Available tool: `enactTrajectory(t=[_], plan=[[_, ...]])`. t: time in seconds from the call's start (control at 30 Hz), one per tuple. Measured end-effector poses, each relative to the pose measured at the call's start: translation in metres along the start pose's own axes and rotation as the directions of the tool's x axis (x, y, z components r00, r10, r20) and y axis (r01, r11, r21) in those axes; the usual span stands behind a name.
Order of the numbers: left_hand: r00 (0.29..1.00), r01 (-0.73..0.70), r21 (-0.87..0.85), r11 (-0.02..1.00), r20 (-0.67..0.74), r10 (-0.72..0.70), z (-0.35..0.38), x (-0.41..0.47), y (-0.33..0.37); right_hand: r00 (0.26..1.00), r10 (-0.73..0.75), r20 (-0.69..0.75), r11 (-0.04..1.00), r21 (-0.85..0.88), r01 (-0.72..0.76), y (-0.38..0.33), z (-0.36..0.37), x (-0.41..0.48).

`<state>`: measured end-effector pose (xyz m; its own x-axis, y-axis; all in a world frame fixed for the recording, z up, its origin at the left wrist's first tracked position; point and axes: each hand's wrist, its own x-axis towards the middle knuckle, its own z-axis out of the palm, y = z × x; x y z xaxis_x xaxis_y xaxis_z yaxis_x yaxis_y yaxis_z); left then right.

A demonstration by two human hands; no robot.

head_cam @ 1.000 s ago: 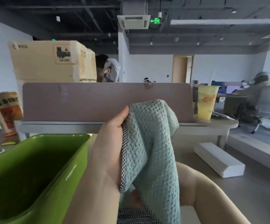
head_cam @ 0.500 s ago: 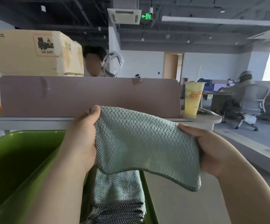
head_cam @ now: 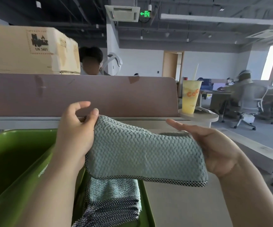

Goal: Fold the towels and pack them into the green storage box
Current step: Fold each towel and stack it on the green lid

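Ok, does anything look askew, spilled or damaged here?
Nothing stands out. The left hand and right hand hold the folded towel over the towel stack beside the green box; the yellow cup stands upright.
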<state>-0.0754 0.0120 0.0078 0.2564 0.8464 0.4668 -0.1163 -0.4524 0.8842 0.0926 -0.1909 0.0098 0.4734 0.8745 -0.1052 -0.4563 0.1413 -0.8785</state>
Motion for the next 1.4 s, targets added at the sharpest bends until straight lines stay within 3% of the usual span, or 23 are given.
enactTrajectory(t=[0.1, 0.3, 0.5, 0.7, 0.83, 1.0, 1.13, 1.27, 1.4], plan=[[1.000, -0.024, -0.006, 1.000, 0.015, 0.024, -0.001, -0.001, 0.001, 0.997, -0.004, 0.077, 1.000, 0.005, 0.004, 0.000, -0.003, 0.002], [0.996, -0.076, 0.000, 0.997, 0.053, 0.076, -0.003, 0.002, -0.004, 0.994, -0.083, -0.067, 0.993, 0.075, 0.088, -0.002, -0.006, 0.006], [0.990, -0.109, 0.023, 0.994, 0.093, 0.106, -0.002, 0.001, -0.005, 0.988, -0.109, -0.113, 0.960, 0.246, 0.135, 0.003, -0.013, 0.010], [0.988, -0.137, 0.057, 0.989, 0.075, 0.132, -0.005, 0.003, -0.005, 0.960, -0.202, -0.193, 0.974, 0.065, 0.218, -0.003, -0.006, 0.002], [0.993, -0.111, 0.021, 0.994, 0.053, 0.110, -0.009, 0.007, -0.009, 0.902, -0.309, -0.302, 0.950, -0.141, 0.278, -0.003, -0.007, 0.002], [0.993, -0.100, -0.011, 0.995, 0.065, 0.101, -0.011, 0.009, -0.012, 0.786, -0.527, -0.324, 0.819, -0.439, 0.369, -0.008, -0.010, -0.009], [0.987, -0.041, -0.090, 0.995, 0.150, 0.054, -0.011, 0.007, -0.007, 0.675, -0.695, -0.246, 0.578, -0.750, 0.322, -0.008, -0.016, -0.011], [0.986, -0.124, 0.009, 0.992, 0.112, 0.122, -0.012, 0.008, -0.008, 0.578, -0.801, -0.155, 0.393, -0.865, 0.313, -0.010, -0.012, -0.014], [0.982, -0.160, 0.035, 0.987, 0.103, 0.155, -0.014, 0.011, -0.012, 0.518, -0.840, -0.162, 0.341, -0.900, 0.272, -0.009, -0.020, -0.009]])
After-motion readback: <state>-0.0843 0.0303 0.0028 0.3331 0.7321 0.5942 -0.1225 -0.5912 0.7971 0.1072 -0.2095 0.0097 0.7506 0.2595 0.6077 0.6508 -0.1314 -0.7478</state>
